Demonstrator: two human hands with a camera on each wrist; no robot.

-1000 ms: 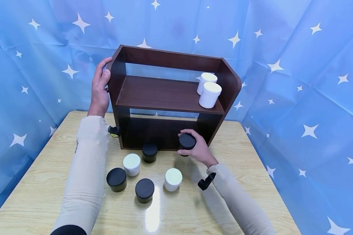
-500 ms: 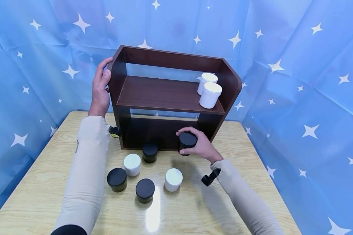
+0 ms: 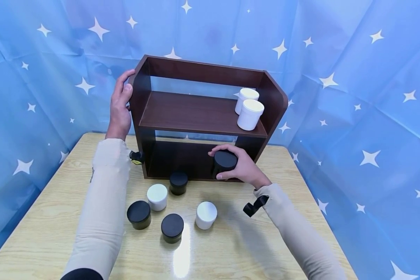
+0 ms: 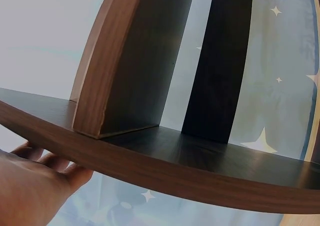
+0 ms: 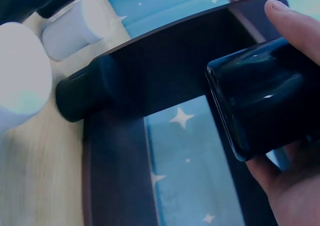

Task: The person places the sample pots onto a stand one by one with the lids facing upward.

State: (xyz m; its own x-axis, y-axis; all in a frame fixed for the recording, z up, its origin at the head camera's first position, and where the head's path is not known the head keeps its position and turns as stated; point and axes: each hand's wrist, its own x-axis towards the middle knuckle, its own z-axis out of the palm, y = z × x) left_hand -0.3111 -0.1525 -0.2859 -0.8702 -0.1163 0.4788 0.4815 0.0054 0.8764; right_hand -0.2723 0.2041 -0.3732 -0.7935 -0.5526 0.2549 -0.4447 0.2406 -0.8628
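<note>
Near the lower right of the brown shelf point(image 3: 189, 111), one black jar point(image 3: 225, 161) is gripped by the right hand point(image 3: 245, 168); the shelf's left side is touched by the left hand point(image 3: 119, 105), fingers loosely extended. Two white jars point(image 3: 250, 115) are shelved above; three black jars point(image 3: 172, 227) and two further white jars point(image 3: 206, 215) are set on the table point(image 3: 38, 241).

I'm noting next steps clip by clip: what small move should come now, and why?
Probably ease the held black jar inward onto the right end of the lower shelf: the right grip has it lid up at that shelf's front right, and the left grip is against the rack, perhaps steadying it. Whether the jar touches the shelf is unclear.
</note>
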